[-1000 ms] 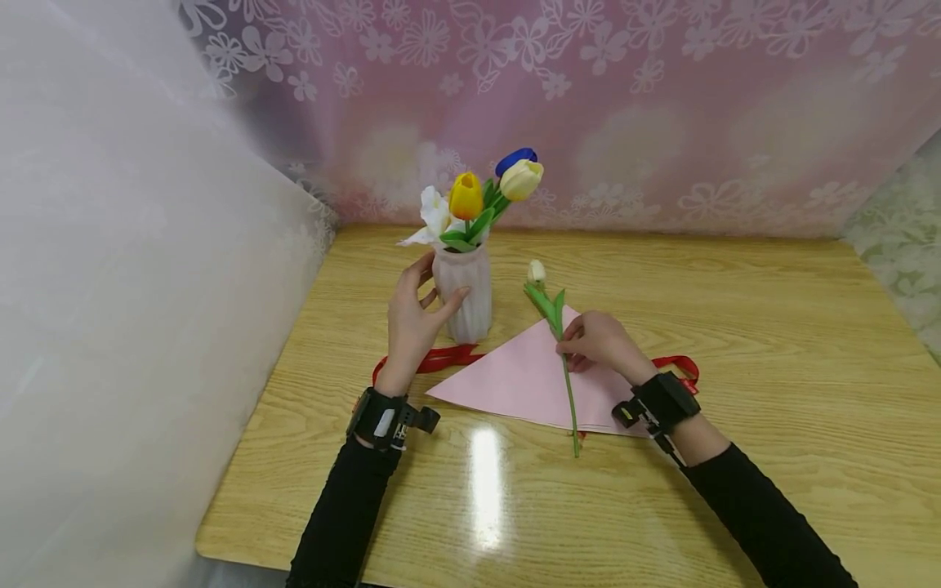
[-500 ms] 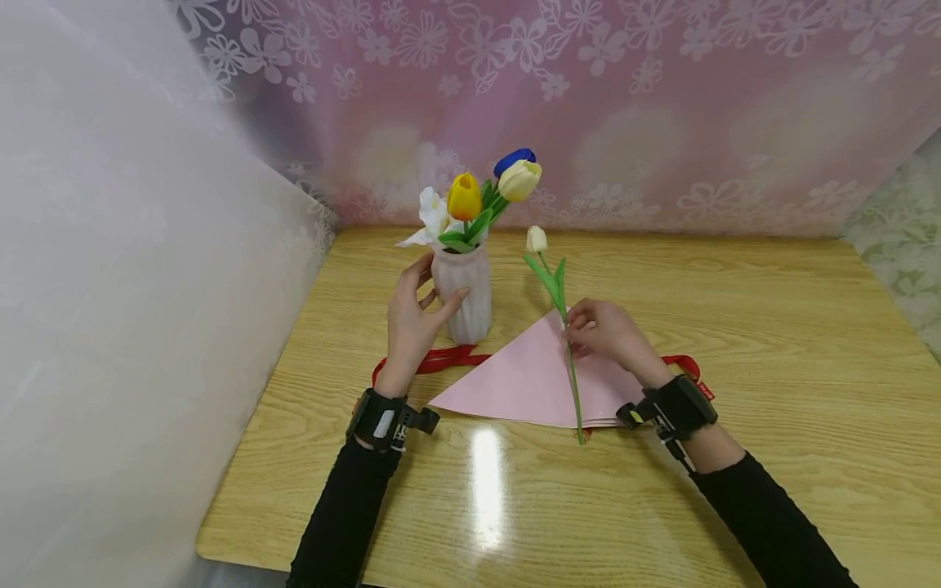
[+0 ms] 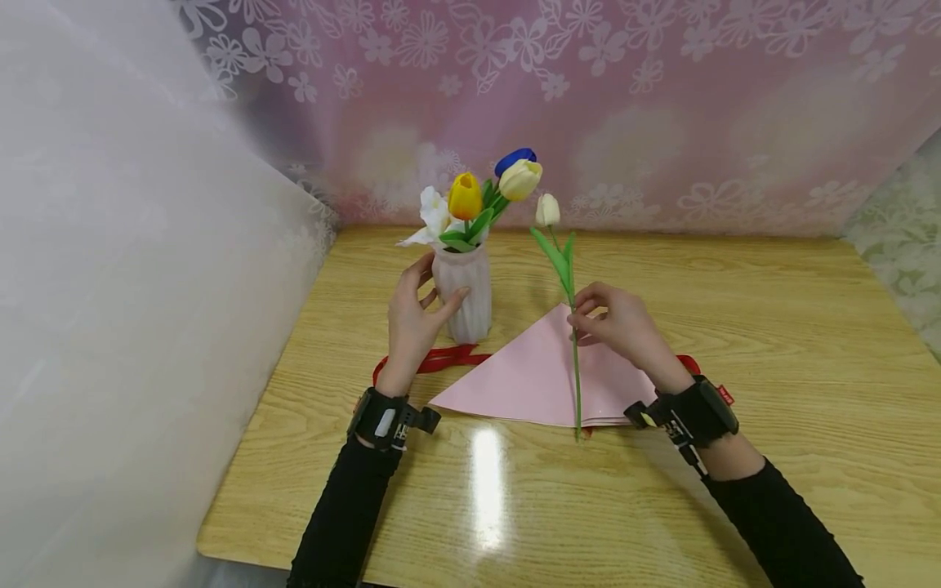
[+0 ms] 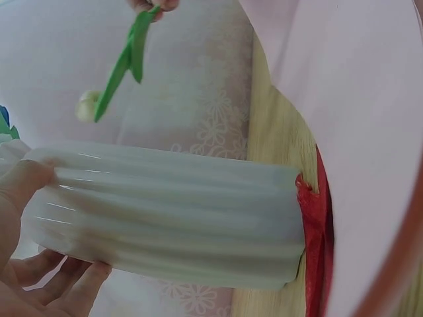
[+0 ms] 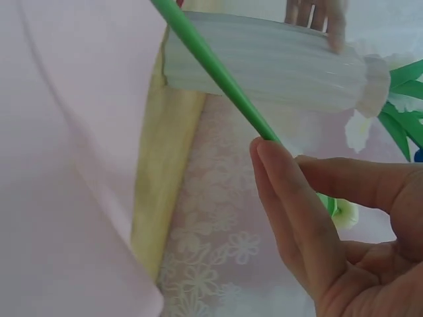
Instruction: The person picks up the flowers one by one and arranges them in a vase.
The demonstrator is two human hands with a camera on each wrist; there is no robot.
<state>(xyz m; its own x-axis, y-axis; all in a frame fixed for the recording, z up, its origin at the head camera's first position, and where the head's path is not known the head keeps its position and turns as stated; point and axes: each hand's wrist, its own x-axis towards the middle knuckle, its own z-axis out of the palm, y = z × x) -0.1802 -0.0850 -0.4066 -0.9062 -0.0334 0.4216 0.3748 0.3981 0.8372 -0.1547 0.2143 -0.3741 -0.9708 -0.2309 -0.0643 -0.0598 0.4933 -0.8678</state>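
My left hand [image 3: 410, 322] holds the white ribbed vase [image 3: 470, 302] from its left, thumb across the front and fingers round the far side. The vase stands upright with a yellow-orange tulip [image 3: 465, 198], a cream tulip [image 3: 520, 180], a blue flower [image 3: 515, 159] and a white flower [image 3: 434, 214] in it. My right hand [image 3: 623, 328] pinches the green stem [image 5: 215, 69] of a single white tulip [image 3: 547, 211] between thumb and fingers, just under its leaves. This tulip is upright, right of the vase, its stem in front of the pink paper in the head view.
Folded pink paper [image 3: 507, 380] lies on the wooden table [image 3: 794, 343] in front of the vase. A red ribbon [image 3: 441, 358] runs by the vase's base and shows again beyond the paper's right side. A pink floral curtain [image 3: 662, 122] hangs behind.
My right hand has lifted the white tulip up and slightly right, so its bloom is now level with the vase's flowers. The left hand and the vase have stayed in place.
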